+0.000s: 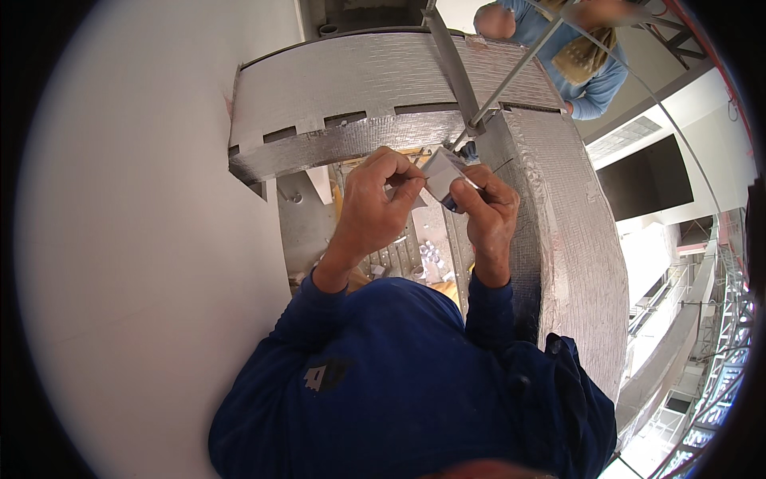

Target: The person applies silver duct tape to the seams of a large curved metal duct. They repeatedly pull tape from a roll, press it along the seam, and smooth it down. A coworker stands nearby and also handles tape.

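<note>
My right hand point(490, 209) grips a small silvery-white piece of foil tape point(440, 174), with the thumb pressed on its face and the fingers behind it. At the tape's left edge, my left hand point(373, 198) is closed in a pinch, thumb and forefinger together at the corner. A small greyish flap shows just below those fingertips; whether it is part of the same piece I cannot tell. Both hands are raised in front of my chest, between the foil-covered duct point(335, 148) beyond them and another foil-covered duct run point(570, 207) to the right.
A metal bar point(453, 68) and a thin rod point(519, 68) cross the far duct. A white wall point(144, 207) rises at left. Another person in a blue sleeve point(597, 97) stands at the far right. Far below, white scraps point(431, 254) lie on a perforated platform.
</note>
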